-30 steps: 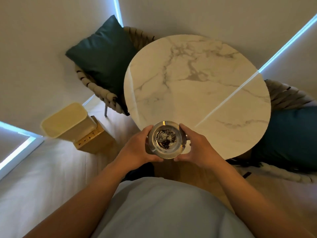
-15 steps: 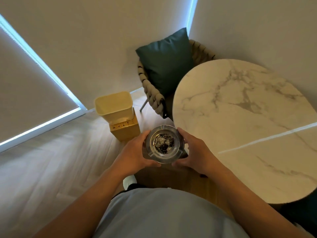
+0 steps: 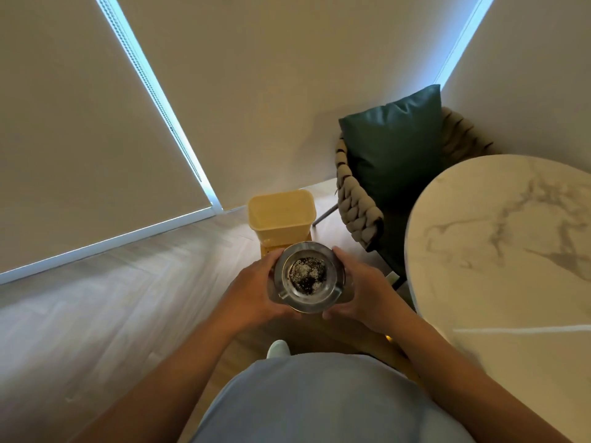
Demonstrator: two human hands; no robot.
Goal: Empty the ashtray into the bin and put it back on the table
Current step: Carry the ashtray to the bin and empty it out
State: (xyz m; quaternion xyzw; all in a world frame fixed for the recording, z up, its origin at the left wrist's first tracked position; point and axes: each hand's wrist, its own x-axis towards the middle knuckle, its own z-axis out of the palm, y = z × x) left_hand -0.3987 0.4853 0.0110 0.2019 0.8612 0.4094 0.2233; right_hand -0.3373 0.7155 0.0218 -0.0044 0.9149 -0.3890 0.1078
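Note:
I hold a round metal ashtray level in front of my body, with dark ash and grey residue in its bowl. My left hand grips its left side and my right hand grips its right side. Just beyond the ashtray, on the floor, stands a yellow open-topped bin, whose lower front the ashtray hides. The round white marble table lies to my right, with nothing on the part I see.
A woven chair with a dark green cushion stands between the bin and the table. Blinds and walls close off the corner behind them. Pale wood floor spreads to the left. My shoe shows below the ashtray.
My view has swung left, away from the table. The bin has come from the left to straight ahead, just beyond the ashtray, which both hands still hold.

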